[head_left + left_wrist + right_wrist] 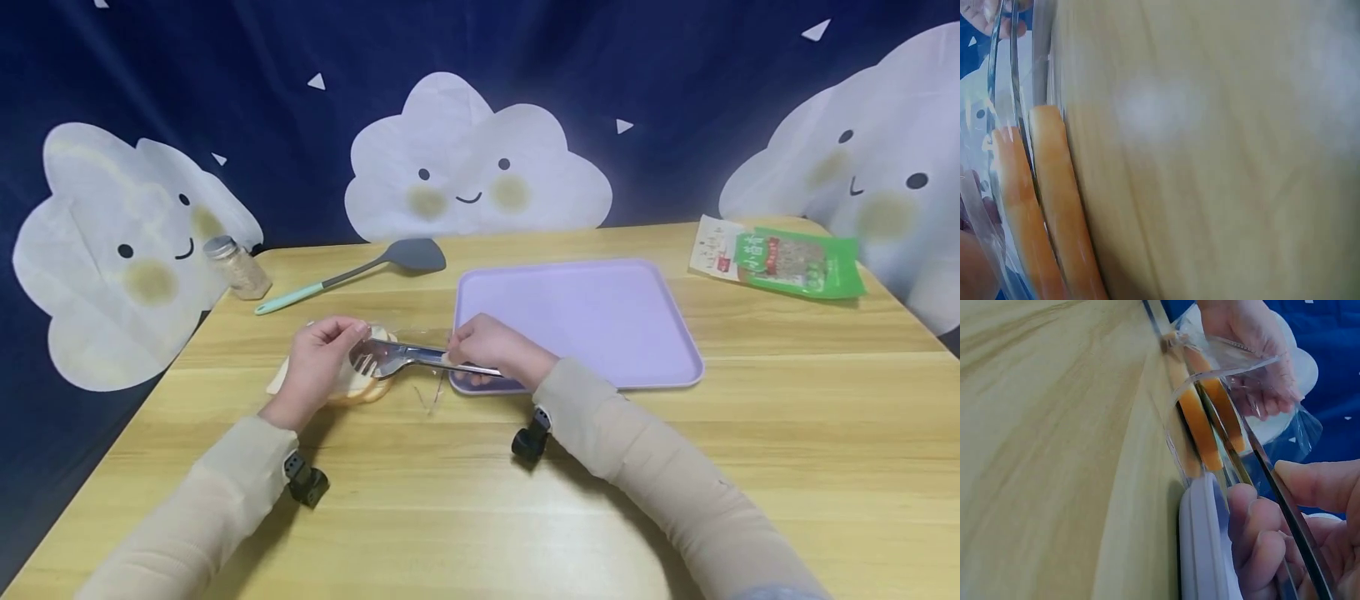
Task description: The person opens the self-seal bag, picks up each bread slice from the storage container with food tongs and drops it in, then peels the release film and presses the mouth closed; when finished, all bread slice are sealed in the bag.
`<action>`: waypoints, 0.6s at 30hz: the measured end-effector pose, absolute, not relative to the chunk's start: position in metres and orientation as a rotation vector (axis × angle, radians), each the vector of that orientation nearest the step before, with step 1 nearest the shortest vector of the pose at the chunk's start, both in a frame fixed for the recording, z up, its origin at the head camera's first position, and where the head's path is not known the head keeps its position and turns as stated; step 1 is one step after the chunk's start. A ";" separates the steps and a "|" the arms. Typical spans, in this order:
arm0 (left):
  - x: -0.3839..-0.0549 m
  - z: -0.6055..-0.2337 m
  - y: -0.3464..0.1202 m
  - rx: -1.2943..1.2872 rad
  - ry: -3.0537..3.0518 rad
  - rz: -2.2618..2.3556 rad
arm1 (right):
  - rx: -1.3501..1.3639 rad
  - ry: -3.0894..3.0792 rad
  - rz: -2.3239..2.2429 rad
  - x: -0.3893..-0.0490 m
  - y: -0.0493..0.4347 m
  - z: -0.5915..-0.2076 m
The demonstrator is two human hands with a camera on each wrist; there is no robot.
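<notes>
Two stacked bread slices (347, 388) with brown crusts lie on the table inside a clear plastic bag (1244, 353), its mouth facing right. My left hand (318, 354) is over the bread and pinches the film at the bag's upper edge between thumb and fingers. In my right hand (491, 346) are metal tongs (427, 358), thumb on one arm and fingers curled under the other. Their slotted head reaches into the bag over the bread. Seen from the right wrist, one tong arm runs between the two slices (1197, 425) and the other above the upper slice.
A lilac tray (570, 325) lies right of the bread, partly beneath my right hand. Behind are a grey spatula (416, 255) with a mint handle and a spice jar (240, 268). A green and white seasoning packet (780, 258) lies at the back right.
</notes>
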State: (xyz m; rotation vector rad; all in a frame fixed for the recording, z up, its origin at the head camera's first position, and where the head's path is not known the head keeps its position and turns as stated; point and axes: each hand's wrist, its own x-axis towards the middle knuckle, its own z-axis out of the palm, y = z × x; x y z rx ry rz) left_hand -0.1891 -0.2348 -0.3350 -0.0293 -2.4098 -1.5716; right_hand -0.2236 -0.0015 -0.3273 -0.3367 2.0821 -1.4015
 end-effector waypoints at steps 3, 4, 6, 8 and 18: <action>-0.190 -0.334 -0.235 -0.033 -2.375 -1.570 | -0.353 2.074 -1.405 -0.224 0.005 -0.326; -0.190 -0.334 -0.236 -0.030 -2.367 -1.561 | -0.355 2.076 -1.402 -0.224 0.007 -0.325; -0.190 -0.334 -0.237 -0.021 -2.353 -1.540 | -0.358 2.093 -1.390 -0.225 0.012 -0.324; -0.191 -0.335 -0.238 -0.010 -2.339 -1.522 | -0.353 2.109 -1.375 -0.225 0.018 -0.323; -0.189 -0.334 -0.234 -0.007 -2.318 -1.515 | -0.331 2.114 -1.397 -0.224 0.043 -0.325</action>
